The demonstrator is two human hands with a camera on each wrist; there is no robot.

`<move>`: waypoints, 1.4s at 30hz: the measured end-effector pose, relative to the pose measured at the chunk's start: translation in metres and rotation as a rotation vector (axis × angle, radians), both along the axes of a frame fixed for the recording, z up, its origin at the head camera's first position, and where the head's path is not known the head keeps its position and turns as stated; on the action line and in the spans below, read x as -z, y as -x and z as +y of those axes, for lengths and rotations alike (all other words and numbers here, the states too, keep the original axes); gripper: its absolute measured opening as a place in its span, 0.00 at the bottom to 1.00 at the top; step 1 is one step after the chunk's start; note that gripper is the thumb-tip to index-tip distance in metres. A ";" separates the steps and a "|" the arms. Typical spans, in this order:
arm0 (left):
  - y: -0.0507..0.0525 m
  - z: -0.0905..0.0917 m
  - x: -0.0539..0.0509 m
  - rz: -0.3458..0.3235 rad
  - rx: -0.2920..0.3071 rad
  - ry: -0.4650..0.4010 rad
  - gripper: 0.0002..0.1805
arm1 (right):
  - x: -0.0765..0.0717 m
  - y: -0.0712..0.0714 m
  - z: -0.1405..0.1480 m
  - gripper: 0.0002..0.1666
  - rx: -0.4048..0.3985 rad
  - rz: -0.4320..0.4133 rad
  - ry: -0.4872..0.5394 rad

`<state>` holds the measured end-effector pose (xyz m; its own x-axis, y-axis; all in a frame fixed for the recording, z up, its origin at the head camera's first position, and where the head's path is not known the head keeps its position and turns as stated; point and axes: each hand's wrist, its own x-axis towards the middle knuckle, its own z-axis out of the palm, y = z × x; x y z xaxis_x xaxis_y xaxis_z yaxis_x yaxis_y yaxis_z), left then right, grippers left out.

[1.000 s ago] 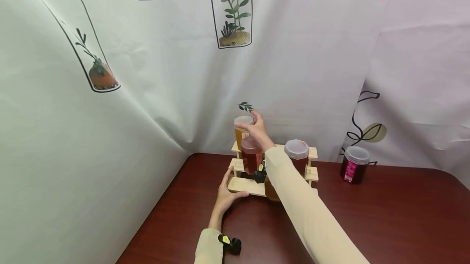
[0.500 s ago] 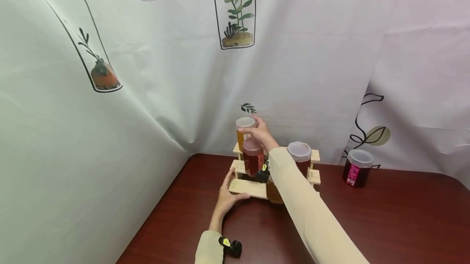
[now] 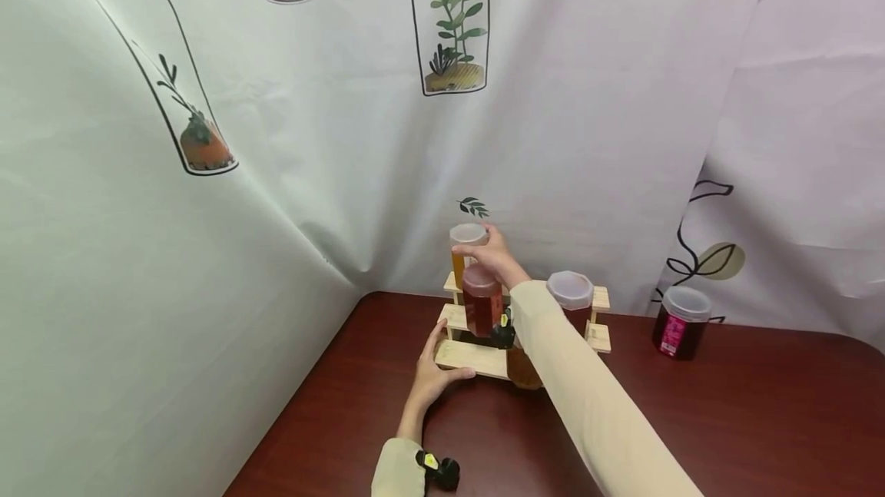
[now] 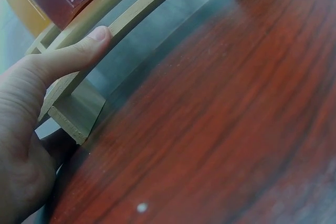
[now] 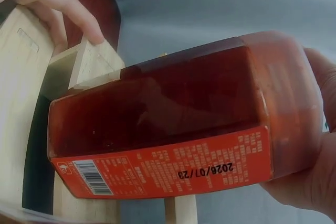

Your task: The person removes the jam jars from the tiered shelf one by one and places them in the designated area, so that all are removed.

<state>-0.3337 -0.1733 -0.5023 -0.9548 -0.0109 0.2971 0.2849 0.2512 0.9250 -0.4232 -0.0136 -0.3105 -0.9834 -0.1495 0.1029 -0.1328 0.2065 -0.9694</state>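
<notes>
On a three-tier wooden rack (image 3: 472, 358), an orange jar (image 3: 459, 270) with a whitish lid stands at the top left. My right hand (image 3: 496, 257) grips it around the lid, thumb in front, other fingers partly hidden behind. Directly below, a red jar (image 3: 482, 311) stands on the middle tier; in the right wrist view this red jar (image 5: 157, 108) hides much of my right hand (image 5: 326, 184). My left hand (image 3: 430, 380) holds the left end of the bottom tier; in the left wrist view its thumb lies on the front board.
A dark jar with a whitish lid (image 3: 570, 289) stands on the rack's right side, and a brown jar (image 3: 523, 372) sits low, partly behind my right sleeve. Another dark jar (image 3: 681, 332) with a pink label stands on the table to the right. Cloth hangs behind and left.
My right hand has come down slightly around the orange jar's lid. The jars and my left hand keep their places while the head view has shifted a little.
</notes>
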 end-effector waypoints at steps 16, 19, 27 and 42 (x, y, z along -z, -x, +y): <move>-0.005 0.003 0.002 -0.006 0.005 0.005 0.59 | 0.007 0.001 0.008 0.51 0.085 0.082 -0.004; -0.004 0.003 0.002 0.006 0.003 0.007 0.59 | 0.004 0.003 0.010 0.49 0.127 0.117 0.033; -0.001 0.000 0.000 0.003 -0.010 0.006 0.59 | -0.026 0.003 0.016 0.46 0.204 0.193 0.083; -0.004 0.001 0.003 0.019 -0.012 0.005 0.59 | -0.073 -0.019 0.099 0.43 0.278 0.264 0.245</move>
<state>-0.3299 -0.1726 -0.5057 -0.9488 -0.0209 0.3150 0.2992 0.2595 0.9182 -0.4041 0.0851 -0.2379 -0.9180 0.1764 0.3553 -0.3544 0.0376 -0.9343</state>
